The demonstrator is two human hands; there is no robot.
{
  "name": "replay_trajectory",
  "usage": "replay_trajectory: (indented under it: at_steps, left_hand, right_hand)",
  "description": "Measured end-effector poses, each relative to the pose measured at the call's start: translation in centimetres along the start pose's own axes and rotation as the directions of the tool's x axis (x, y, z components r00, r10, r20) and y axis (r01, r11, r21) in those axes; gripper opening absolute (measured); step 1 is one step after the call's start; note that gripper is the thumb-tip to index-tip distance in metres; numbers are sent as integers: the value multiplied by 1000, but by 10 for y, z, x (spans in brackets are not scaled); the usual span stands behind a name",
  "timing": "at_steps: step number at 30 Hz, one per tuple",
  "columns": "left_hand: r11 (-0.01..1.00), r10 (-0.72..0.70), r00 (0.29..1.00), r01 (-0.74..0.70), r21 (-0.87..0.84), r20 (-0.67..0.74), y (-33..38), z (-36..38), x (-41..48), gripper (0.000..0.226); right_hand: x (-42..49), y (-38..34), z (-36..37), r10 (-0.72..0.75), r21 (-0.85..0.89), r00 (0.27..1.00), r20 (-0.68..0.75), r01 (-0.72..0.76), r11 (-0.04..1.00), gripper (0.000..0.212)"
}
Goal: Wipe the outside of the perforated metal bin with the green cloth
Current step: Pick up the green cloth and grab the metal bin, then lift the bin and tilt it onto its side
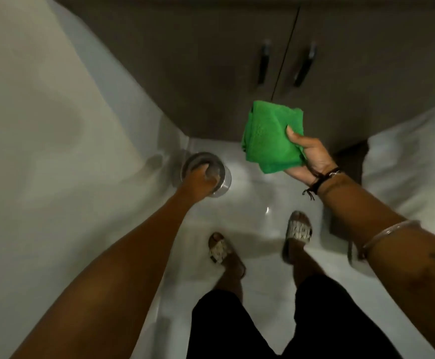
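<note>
A person looks down at their own two hands, one gripping a metal bin and the other holding a green cloth.

The left hand point(198, 174) reaches down with fingers curled over the rim of the small round metal bin point(207, 174), which stands on the pale glossy floor point(258, 198) close to a white wall; the picture is blurred, so the bin's perforations cannot be made out. The right hand point(307, 156) is held higher and well apart from the bin, thumb pressed on top of the folded green cloth point(270, 136), which rests across its fingers. Beyond both hands stands a dark cabinet point(185, 60) with two vertical door handles. Nearer than the hands, two feet in patterned sandals point(299, 230) stand on the floor.
</note>
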State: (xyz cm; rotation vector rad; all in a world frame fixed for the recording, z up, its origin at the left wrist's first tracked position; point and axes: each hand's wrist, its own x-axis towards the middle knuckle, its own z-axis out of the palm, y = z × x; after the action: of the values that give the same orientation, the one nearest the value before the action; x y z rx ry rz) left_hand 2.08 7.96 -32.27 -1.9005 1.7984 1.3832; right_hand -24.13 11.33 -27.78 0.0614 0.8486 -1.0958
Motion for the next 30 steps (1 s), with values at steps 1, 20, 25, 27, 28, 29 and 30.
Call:
replay_trajectory:
  at_steps: [1, 20, 25, 27, 28, 29, 30]
  left_hand:
    - [999, 3, 999, -5, 49, 37, -14, 19, 19, 52]
    - [987, 116, 989, -124, -102, -87, -156, 154, 252, 32]
    - [919, 87, 995, -63, -390, 43, -162, 151, 236, 28]
    - [926, 55, 992, -9, -377, 113, -162, 172, 235, 41]
    - [925, 63, 992, -19, -379, 106, -162, 180, 236, 48]
    - [922, 79, 995, -48, -385, 65, -165, 186, 237, 51]
    - [933, 88, 996, -75, -351, 20, -169, 191, 237, 50]
  right_hand:
    - [14, 17, -29, 5, 4, 999, -37, -5, 1000, 34]
    - [238, 153, -248, -248, -311, 941, -228, 171, 935, 46]
    - [266, 179, -180, -466, -625, 882, -76, 322, 711, 54]
    - [275, 200, -165, -354, -886, 923, 154, 287, 364, 59]
    - [281, 212, -163, -268, -962, 936, 228, 259, 87, 63]
    - [285, 223, -164, -223, -961, 938, 265, 239, -140, 66]
    - [288, 233, -166, -214, -934, 933, 289, 225, -277, 68]
